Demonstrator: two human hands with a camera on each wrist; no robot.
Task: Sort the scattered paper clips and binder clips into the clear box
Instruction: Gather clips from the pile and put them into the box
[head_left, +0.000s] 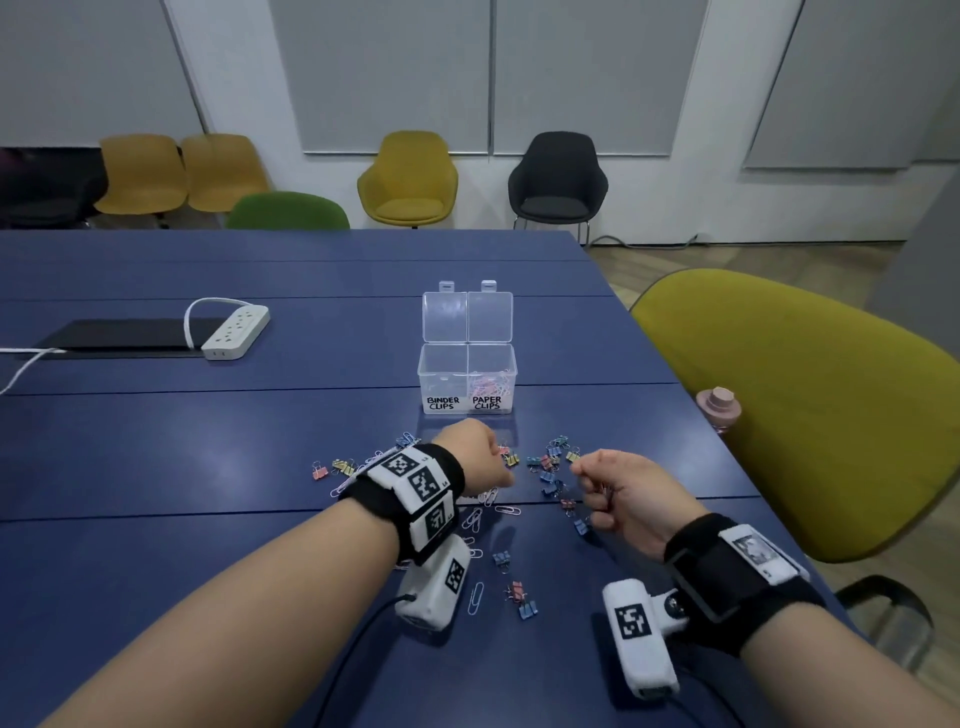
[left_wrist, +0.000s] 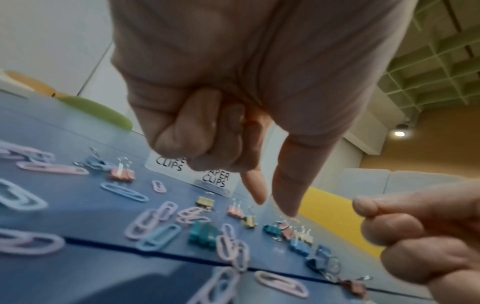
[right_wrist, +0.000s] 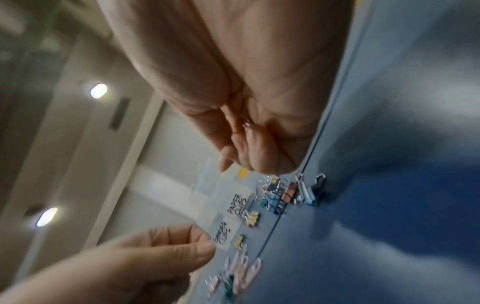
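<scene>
Head view: both hands (head_left: 478, 457) over scattered clips (head_left: 550, 467) before clear box (head_left: 467, 384).

The flat surface (head_left: 260, 441) is dark blue. Little metal binder clips (head_left: 550, 465) are pink, yellow, blue and green. Thin paper clips (left_wrist: 145, 224) are pink, blue and pale purple. The clear plastic box (head_left: 467, 364) has black letters on white labels.
</scene>
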